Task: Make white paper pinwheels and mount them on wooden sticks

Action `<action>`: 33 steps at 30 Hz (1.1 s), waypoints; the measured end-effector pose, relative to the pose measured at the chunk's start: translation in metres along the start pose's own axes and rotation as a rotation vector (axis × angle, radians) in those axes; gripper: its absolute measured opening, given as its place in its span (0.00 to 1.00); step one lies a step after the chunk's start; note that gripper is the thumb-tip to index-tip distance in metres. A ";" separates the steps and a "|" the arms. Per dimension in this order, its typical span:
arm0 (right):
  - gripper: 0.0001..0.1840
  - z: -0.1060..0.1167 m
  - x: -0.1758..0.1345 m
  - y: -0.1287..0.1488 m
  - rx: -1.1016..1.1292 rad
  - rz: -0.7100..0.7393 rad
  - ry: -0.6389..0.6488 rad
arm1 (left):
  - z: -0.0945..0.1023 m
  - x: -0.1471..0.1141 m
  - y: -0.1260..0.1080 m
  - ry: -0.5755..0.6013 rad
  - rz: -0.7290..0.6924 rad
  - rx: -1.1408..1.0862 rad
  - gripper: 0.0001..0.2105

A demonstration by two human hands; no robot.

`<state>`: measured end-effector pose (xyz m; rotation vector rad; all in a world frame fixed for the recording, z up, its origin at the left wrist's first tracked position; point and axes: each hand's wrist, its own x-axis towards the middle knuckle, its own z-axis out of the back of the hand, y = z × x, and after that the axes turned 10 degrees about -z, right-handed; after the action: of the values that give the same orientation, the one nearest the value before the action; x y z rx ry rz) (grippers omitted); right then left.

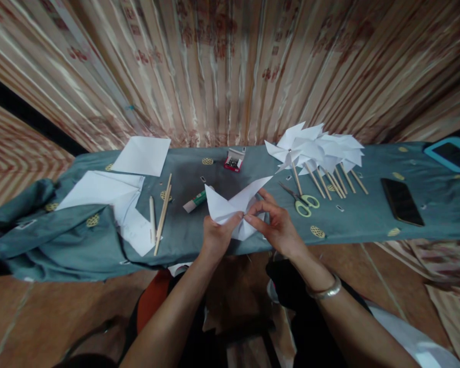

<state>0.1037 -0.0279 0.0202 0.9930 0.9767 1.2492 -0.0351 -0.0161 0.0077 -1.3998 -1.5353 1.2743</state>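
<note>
A white paper pinwheel [230, 210], its points folded in toward the middle, is held over the near edge of the table. My left hand [217, 232] grips it from the left, thumb pressed at the centre. From the right, my right hand [278, 225] pinches near that same centre; whether a small pin sits between its fingertips I cannot make out. Behind the paper lies a glue stick [194, 200], partly covered by it. Green-handled scissors [304, 203] lie to the right of my right hand. A small red box of metal pins [233, 161] stands open farther back.
Several finished pinwheels on sticks [318, 148] lie at the back right. A black phone [402, 202] and a blue-framed tablet [454, 154] are farther right. Left are paper sheets [95, 191], a square sheet [142, 155], wooden sticks [163, 214] and a white pencil-like stick [152, 217].
</note>
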 end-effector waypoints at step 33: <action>0.11 -0.009 0.003 -0.006 0.115 -0.069 -0.004 | 0.013 -0.001 -0.003 0.130 -0.080 0.102 0.10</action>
<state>0.0971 -0.0247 0.0118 1.0413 1.0804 1.1442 -0.0481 -0.0198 0.0067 -1.3167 -1.4048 1.1737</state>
